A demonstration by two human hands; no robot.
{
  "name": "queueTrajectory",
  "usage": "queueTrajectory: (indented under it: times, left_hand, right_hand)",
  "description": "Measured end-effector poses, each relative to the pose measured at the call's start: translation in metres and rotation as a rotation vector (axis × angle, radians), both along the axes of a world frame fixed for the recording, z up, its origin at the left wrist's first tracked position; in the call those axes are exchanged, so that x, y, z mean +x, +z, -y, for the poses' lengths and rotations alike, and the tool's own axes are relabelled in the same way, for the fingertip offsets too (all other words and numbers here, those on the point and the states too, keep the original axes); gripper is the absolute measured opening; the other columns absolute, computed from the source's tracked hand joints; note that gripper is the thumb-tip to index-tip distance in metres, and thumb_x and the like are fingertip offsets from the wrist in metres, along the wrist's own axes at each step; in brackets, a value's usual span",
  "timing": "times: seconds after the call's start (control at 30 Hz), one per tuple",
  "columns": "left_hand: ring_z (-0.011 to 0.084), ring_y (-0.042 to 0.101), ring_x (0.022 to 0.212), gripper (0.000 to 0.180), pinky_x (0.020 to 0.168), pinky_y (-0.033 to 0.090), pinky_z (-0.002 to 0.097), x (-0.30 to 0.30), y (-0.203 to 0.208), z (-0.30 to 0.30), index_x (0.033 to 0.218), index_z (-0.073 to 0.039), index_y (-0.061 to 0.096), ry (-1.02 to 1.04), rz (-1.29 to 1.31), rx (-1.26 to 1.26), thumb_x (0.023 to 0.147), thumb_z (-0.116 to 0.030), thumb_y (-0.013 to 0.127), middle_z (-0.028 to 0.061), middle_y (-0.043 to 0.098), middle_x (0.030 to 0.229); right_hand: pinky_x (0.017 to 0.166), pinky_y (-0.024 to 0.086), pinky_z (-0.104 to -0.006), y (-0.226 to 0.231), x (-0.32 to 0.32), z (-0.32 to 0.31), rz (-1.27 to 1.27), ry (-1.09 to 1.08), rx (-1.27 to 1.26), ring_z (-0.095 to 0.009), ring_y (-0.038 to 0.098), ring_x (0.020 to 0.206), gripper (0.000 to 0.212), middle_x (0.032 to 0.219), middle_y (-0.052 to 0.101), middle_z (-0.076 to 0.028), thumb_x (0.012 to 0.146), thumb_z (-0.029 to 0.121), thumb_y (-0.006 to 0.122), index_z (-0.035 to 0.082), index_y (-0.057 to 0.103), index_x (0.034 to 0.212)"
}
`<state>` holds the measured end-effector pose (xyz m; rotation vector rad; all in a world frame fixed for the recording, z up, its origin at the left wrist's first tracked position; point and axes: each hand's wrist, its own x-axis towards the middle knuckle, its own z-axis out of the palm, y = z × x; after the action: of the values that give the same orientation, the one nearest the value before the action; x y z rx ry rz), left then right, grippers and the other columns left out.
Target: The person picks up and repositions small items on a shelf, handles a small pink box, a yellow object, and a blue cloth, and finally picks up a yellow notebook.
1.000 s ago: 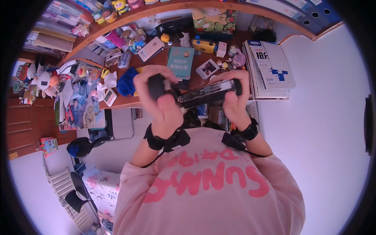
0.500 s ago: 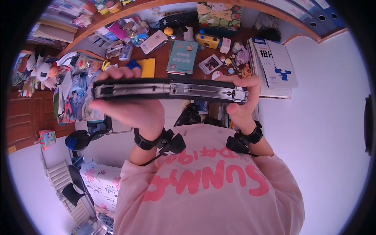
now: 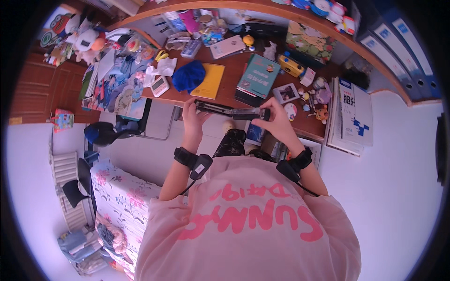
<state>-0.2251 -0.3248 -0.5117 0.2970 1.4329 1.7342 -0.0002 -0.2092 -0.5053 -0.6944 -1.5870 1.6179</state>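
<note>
Now 2 hands, left hand (image 3: 193,117) & right hand (image 3: 276,122), grip 1 black case (image 3: 229,110).

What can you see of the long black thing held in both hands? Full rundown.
The long black object is slim, flat and dark, with a paler glossy stretch toward its right end; what it is made of cannot be told. It lies roughly level, seen edge-on, in the air just in front of the cluttered wooden desk. The left hand grips its left end and the right hand its right end, fingers wrapped over it. Nothing else touches it.
</note>
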Motion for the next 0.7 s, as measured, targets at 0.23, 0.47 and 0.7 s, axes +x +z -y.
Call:
queueTrajectory:
  times: [0.23, 0.47, 0.7]
  left_hand:
    - [0.0260, 0.061, 0.086, 0.028, 0.076, 0.051, 0.0372, -0.075, -0.041, 0.036, 0.115, -0.004, 0.044, 0.145, 0.104, -0.134, 0.092, -0.016, 0.031, 0.0130, 0.057, 0.101]
    - [0.0285, 0.060, 0.091, 0.028, 0.079, 0.051, 0.0389, -0.157, -0.081, -0.002, 0.115, -0.004, 0.042, -0.023, 0.164, -0.050, 0.091, -0.014, 0.034, 0.0144, 0.056, 0.106]
    - [0.0258, 0.058, 0.094, 0.024, 0.082, 0.050, 0.0370, -0.206, -0.108, -0.047, 0.114, -0.008, 0.041, -0.304, 0.135, -0.024, 0.091, -0.012, 0.034, 0.0114, 0.053, 0.107]
  right_hand:
    - [0.062, 0.045, -0.0202, -0.065, -0.062, 0.003, 0.153, 0.316, -0.123, -0.006, 0.054, 0.079, 0.035, 0.090, 0.053, -0.002, 0.071, 0.002, 0.071, 0.006, 0.044, 0.094]
    - [0.069, 0.050, -0.0241, -0.101, -0.127, 0.007, 0.198, 0.176, -0.407, -0.013, 0.058, 0.081, 0.032, 0.091, 0.054, -0.006, 0.077, -0.002, 0.064, 0.003, 0.044, 0.101]
    - [0.068, 0.051, -0.0266, -0.119, -0.181, 0.018, -0.052, -0.303, -0.660, -0.017, 0.058, 0.084, 0.038, 0.096, 0.051, -0.010, 0.077, -0.007, 0.057, 0.005, 0.044, 0.110]
